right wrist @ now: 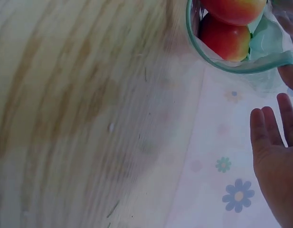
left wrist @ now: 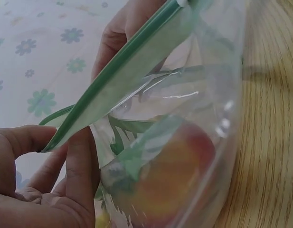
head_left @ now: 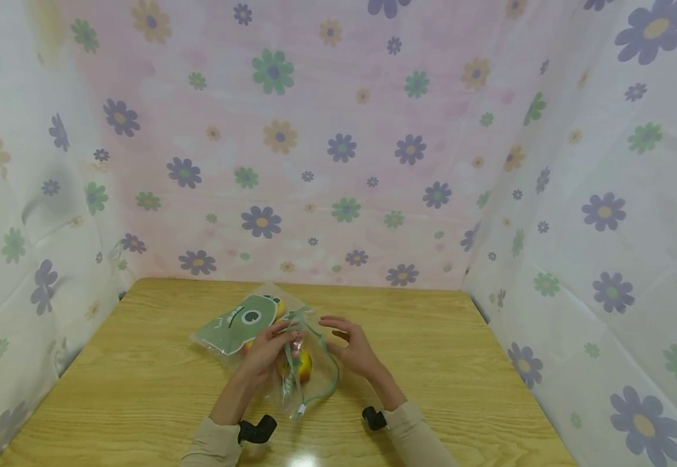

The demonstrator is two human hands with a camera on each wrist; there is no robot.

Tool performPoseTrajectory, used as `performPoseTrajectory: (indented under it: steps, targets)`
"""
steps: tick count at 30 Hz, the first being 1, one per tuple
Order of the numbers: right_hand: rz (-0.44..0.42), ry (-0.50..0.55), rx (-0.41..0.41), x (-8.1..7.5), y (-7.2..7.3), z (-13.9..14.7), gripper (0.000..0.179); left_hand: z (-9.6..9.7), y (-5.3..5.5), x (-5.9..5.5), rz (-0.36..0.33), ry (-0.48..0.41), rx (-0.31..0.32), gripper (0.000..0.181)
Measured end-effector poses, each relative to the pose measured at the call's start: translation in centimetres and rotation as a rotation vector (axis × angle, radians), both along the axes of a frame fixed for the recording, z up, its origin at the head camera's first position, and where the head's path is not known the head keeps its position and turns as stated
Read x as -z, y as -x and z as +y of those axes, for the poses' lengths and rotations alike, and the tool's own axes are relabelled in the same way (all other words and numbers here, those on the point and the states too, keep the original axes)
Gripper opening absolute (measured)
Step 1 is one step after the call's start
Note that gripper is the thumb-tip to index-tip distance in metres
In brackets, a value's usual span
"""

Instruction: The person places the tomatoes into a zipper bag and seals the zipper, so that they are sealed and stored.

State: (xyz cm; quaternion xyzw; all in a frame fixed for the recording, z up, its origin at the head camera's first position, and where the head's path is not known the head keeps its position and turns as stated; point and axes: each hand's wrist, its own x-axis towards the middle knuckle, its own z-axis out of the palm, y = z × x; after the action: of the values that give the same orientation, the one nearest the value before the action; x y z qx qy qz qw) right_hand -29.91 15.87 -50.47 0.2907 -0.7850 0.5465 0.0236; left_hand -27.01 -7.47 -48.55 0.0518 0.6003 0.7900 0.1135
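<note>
A clear zip bag (head_left: 321, 389) with a green frog-face print (head_left: 236, 327) lies on the table, its green-edged mouth spread toward the right. Red-and-yellow fruits (right wrist: 227, 38) show inside it, and one fruit (left wrist: 174, 175) looks blurred through the plastic. My left hand (head_left: 265, 350) pinches the green edge between thumb and finger, plainly seen in the left wrist view (left wrist: 46, 185). Just beyond the mouth's right side, my right hand (head_left: 358, 350) has its fingers extended and apart from the thumb, close to the rim (right wrist: 241, 70).
The wooden table (head_left: 432, 363) reaches back to a flower-printed cloth wall (head_left: 315, 162), with more cloth on both sides. A white zip slider (head_left: 301, 408) sits at the mouth's near corner. Black wrist devices (head_left: 258, 429) are strapped near both cuffs.
</note>
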Motion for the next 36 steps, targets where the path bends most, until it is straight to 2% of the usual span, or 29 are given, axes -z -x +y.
performPoseTrajectory:
  steps: [5,9,14,18,25,31,36]
  targets:
    - [0.015,-0.057,-0.094,0.0,-0.1,0.0,0.047,-0.3,-0.1,-0.4,0.011,0.004,0.049,0.060]
    - [0.047,-0.092,-0.119,0.1,-0.2,-0.2,0.049,-0.5,-0.3,-0.6,0.021,0.030,0.081,0.062]
    - [0.093,-0.138,-0.076,0.2,-0.3,-0.5,0.044,-0.7,-0.4,-0.5,0.046,0.097,0.116,0.061]
    - [0.078,-0.134,-0.035,0.1,-0.4,-0.8,0.038,-0.8,-0.3,-0.4,0.089,0.133,0.147,0.060]
    - [0.126,-0.107,0.001,0.6,-0.3,-1.2,0.020,-0.8,-0.2,-0.2,0.154,0.160,0.210,0.059]
    - [0.154,-0.097,0.016,0.9,-0.2,-1.0,0.010,-0.9,-0.2,-0.1,0.170,0.194,0.215,0.060]
    - [0.117,-0.069,0.045,0.3,-0.3,-0.5,0.008,-1.2,-0.4,0.1,0.183,0.248,0.221,0.062]
